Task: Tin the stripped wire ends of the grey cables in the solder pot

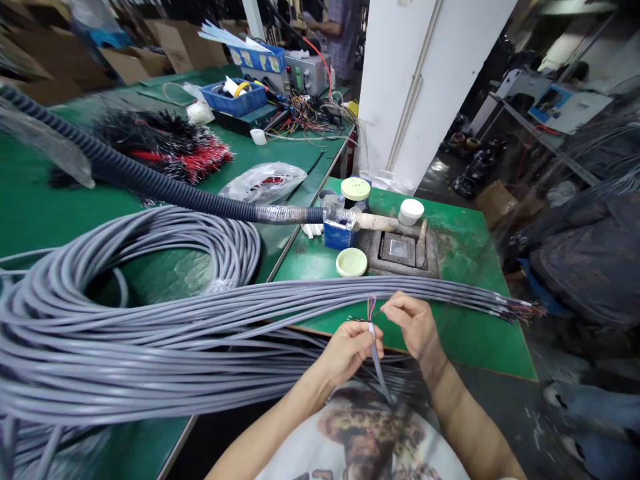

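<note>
My left hand [354,348] is closed around the end of a grey cable [379,373], just below its stripped part. Thin coloured wires [371,307] fan out above the fingers, several upright and some darker ones to the left. My right hand [411,321] pinches the tip of one thin dark wire from the same cable, to the right of the others. Beyond both hands a bundle of grey cables [320,293] runs across the green table, its stripped ends [520,308] lying at the right.
A large coil of grey cable [125,227] fills the left. Behind my hands stand a solder pot [400,250], a pale green dish [351,262], a white-lidded jar [411,211] and a ribbed black hose [165,183]. A white pillar [395,80] rises behind the table [470,247].
</note>
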`<state>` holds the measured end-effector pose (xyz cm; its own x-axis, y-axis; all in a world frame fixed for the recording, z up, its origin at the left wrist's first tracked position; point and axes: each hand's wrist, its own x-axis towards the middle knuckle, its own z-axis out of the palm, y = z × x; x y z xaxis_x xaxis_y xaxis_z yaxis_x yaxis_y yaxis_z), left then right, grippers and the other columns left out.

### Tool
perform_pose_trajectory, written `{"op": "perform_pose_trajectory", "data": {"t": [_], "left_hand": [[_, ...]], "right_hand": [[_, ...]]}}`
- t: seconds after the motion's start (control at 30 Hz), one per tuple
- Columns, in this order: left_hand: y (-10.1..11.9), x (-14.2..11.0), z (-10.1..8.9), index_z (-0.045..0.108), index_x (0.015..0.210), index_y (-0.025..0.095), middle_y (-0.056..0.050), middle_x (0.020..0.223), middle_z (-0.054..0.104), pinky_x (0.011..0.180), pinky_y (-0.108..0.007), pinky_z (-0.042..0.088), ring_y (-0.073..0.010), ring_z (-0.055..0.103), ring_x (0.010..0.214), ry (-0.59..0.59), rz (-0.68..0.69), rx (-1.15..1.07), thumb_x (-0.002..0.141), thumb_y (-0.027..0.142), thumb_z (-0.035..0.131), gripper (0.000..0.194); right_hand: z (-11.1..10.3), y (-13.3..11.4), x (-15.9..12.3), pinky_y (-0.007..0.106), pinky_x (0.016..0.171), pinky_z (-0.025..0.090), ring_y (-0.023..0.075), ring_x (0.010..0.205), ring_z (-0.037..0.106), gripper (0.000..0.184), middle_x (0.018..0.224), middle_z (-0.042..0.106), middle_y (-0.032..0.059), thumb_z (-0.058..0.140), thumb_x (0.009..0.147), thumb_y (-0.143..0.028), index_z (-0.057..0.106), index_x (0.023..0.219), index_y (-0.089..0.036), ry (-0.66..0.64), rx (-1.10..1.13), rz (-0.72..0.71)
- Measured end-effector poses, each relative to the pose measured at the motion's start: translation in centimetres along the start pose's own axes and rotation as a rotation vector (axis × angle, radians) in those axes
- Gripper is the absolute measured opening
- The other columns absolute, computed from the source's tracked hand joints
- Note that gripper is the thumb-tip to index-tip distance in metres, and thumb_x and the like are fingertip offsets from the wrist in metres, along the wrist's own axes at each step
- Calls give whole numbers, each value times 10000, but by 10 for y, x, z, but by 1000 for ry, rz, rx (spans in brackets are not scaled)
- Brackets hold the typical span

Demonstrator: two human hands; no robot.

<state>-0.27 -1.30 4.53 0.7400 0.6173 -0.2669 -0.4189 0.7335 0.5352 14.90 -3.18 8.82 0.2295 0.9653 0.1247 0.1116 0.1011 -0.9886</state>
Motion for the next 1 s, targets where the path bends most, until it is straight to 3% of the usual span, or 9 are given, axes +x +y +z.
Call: {"op": "perform_pose_trajectory", "data": {"t": [0.13, 0.3, 0.4, 0.5, 0.63, 0.73, 0.87, 1.0], "left_hand": [[5, 2, -5, 672, 796, 104, -13, 615, 659, 555, -214, 498, -108, 626, 525, 22, -7, -104, 616, 348, 841, 347], [12, 8, -6, 655, 870, 117, 6, 660, 671, 563, -157, 513, -78, 641, 561, 47, 39, -215, 685, 305, 803, 302], [15, 13, -2, 654, 908, 122, 1, 656, 673, 499, -141, 494, -73, 622, 529, 29, 80, -249, 738, 295, 761, 265], [21, 12, 4, 648, 1005, 128, -17, 701, 695, 532, -166, 523, -87, 639, 553, 18, 112, -216, 785, 300, 716, 287], [34, -5, 7, 649, 1093, 131, -76, 883, 734, 679, -237, 559, -154, 694, 757, 24, 237, -15, 771, 299, 728, 370], [41, -24, 5, 692, 1029, 142, -77, 846, 742, 721, -267, 541, -171, 689, 776, 27, 414, 320, 789, 279, 707, 277], [46, -40, 3, 717, 996, 155, -89, 885, 738, 779, -292, 501, -181, 665, 833, 62, 608, 852, 831, 221, 647, 191], [48, -42, 0, 710, 1002, 156, -82, 872, 735, 755, -284, 488, -172, 650, 804, 33, 699, 1022, 846, 202, 617, 187]], "right_hand": [[-9, -5, -10, 322, 723, 480, 176, 793, 594, 154, 832, 648, 30, 591, 842, -166, 701, 914, -245, 0, -227, -221], [-17, -7, -21, 438, 906, 471, 229, 1082, 545, 437, 1167, 623, 62, 511, 851, -79, 599, 1211, -311, -294, -565, -600], [-15, -5, -20, 493, 977, 430, 263, 1228, 459, 434, 1322, 553, 44, 552, 849, -138, 576, 1235, -336, -383, -708, -716], [-12, -7, -11, 515, 997, 419, 280, 1254, 451, 386, 1290, 591, 48, 609, 842, -213, 593, 1213, -321, -350, -691, -784], [-13, -19, 14, 487, 950, 463, 265, 1157, 547, 283, 1131, 678, 75, 508, 910, -219, 606, 1172, -263, -100, -521, -727], [-16, -26, 44, 445, 941, 463, 241, 1057, 599, 228, 1052, 687, 71, 451, 938, -240, 633, 1074, -238, 118, -493, -578], [-15, -19, 85, 401, 918, 460, 221, 983, 617, 208, 979, 697, 42, 449, 947, -296, 639, 1005, -232, 121, -522, -457], [-6, -7, 107, 376, 896, 456, 213, 961, 606, 217, 978, 690, 36, 446, 948, -305, 647, 988, -232, 52, -596, -429]]}}
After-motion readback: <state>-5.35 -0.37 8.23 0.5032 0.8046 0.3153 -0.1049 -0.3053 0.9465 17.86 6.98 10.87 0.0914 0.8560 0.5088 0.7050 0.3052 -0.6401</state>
